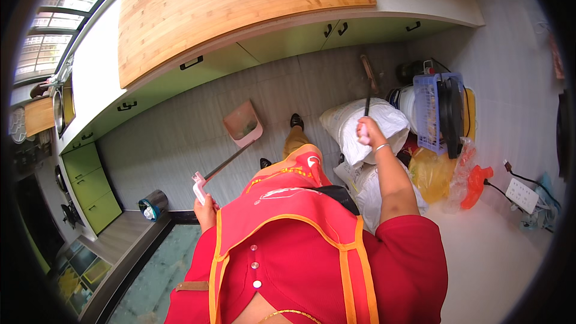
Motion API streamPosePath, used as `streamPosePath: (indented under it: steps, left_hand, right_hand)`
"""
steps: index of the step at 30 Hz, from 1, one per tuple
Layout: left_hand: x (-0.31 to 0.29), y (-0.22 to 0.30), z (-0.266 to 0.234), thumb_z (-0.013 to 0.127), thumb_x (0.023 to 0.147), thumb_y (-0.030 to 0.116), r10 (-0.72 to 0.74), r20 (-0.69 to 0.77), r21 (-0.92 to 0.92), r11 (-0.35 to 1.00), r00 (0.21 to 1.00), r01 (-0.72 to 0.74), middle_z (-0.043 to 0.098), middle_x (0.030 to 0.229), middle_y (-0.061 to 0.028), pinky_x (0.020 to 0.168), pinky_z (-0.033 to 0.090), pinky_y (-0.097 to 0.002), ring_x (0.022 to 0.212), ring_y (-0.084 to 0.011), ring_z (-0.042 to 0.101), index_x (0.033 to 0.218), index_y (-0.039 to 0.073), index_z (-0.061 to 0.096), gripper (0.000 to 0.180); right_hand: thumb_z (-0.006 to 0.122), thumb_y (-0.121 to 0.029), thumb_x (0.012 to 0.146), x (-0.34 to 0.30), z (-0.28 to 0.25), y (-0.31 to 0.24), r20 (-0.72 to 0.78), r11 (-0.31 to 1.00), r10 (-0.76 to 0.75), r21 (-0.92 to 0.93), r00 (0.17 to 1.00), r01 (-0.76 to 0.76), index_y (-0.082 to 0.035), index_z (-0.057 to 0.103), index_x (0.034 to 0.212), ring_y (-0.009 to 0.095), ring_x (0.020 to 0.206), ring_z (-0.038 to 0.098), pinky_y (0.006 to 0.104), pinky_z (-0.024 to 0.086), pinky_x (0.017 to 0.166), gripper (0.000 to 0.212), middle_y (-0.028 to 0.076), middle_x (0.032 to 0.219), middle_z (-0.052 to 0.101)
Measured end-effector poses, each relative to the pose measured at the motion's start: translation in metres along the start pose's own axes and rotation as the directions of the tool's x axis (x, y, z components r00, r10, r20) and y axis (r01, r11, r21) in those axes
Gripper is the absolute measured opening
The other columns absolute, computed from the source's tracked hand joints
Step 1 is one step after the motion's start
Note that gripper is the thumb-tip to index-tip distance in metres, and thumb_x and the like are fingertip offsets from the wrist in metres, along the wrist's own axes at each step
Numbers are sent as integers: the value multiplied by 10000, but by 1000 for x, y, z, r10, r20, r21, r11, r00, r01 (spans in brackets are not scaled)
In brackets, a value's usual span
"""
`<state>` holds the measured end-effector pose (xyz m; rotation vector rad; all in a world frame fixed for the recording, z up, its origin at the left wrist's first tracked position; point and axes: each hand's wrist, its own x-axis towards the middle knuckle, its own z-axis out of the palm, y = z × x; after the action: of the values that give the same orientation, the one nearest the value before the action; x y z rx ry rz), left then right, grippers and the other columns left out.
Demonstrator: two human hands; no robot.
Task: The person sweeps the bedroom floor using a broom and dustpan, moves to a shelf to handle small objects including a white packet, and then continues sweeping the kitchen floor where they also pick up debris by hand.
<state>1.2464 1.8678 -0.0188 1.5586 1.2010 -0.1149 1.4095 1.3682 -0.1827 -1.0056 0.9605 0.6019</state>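
My left hand (207,210) is wrapped round the pink handle of a long-handled dustpan (247,114). Its pink pan rests on the grey floor ahead of me, with something small and dark inside. In my right hand (371,132) is the pink grip of a broom (367,103), closed in my fingers. The broom's dark stick runs away from me to a pinkish head (369,72) on the floor near the green cabinets. White sacks (360,123) stand right beside and under my right hand.
Green cabinets (288,42) with a wooden board (240,12) on top line the far side. At right are a blue plastic basket (429,114), a yellow bag (431,174), a red bag (476,187) and a white power strip (522,196). A small bin (157,203) stands at left.
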Motion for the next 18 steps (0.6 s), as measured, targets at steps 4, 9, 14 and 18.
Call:
streamPosePath:
  steps: [4,9,14,18]
  left_hand:
    - [3,-20,6,543,785,113,7,29,38,999,1000,-8,489,594,-46,396,401,-250,440,-123,484,826,28,443,137]
    - [-1,-23,10,547,775,104,39,76,49,998,996,-42,491,612,-40,394,400,-243,447,-120,488,896,28,459,168]
    - [-8,-12,13,527,805,153,-28,142,-95,995,989,42,490,647,-24,431,410,-239,498,-107,489,849,43,468,132]
    - [-14,-4,12,528,805,155,-74,128,-88,992,989,85,489,657,-23,431,408,-234,499,-103,488,872,41,473,143]
  right_hand:
    - [514,-20,696,-1,74,54,56,992,111,53,992,-114,-59,444,655,181,430,471,313,408,391,90,74,518,472]
    - [524,-24,704,-38,148,84,270,954,286,4,919,-298,-25,445,705,203,476,500,346,423,422,80,87,571,474]
    - [508,-42,735,-71,174,48,344,940,338,-170,876,-296,-65,419,693,121,438,437,259,358,372,101,28,530,442]
    - [495,-94,760,-86,148,9,381,917,392,-238,837,-320,-87,406,690,78,427,385,211,311,360,114,4,537,424]
